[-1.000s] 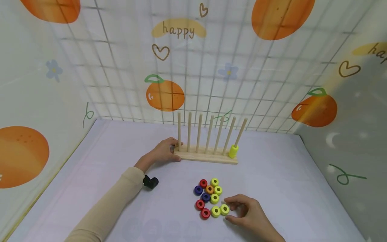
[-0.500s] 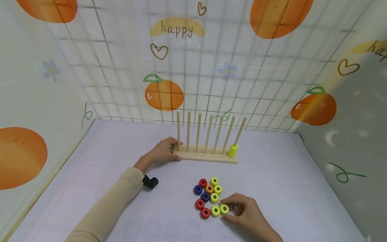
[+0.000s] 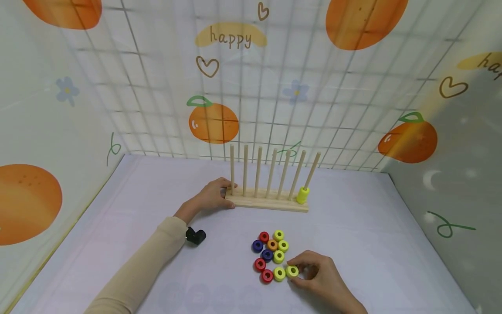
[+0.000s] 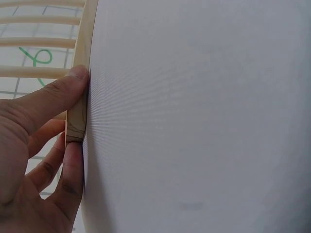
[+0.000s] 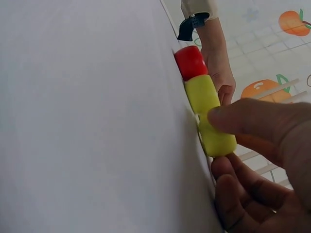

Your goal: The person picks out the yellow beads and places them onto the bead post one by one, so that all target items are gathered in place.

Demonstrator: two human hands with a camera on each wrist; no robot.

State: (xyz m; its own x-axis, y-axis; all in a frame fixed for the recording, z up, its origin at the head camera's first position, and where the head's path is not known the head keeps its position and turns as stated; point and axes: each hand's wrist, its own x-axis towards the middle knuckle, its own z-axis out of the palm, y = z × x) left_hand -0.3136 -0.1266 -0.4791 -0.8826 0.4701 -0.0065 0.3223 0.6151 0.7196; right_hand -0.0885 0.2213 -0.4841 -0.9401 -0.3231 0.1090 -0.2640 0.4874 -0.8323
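Note:
In the head view my left hand grips the left end of a wooden peg rack, thumb along its front edge. The rack has several upright pegs; two stacked yellow beads sit on the rightmost one. My right hand pinches a yellow bead at the lower right of a loose group, thumb and fingers on its sides. In the right wrist view this bead lies at the end of a row, beside another yellow bead and a red bead.
More beads lie on the white table: a red bead, a blue bead, an orange bead and several others. A black device is at the left wrist. Printed curtains stand behind and at both sides.
My right thumb and fingers have moved slightly left and closed on the yellow bead, which has shifted a touch away from its yellow neighbour. My left hand and the rack stay put.

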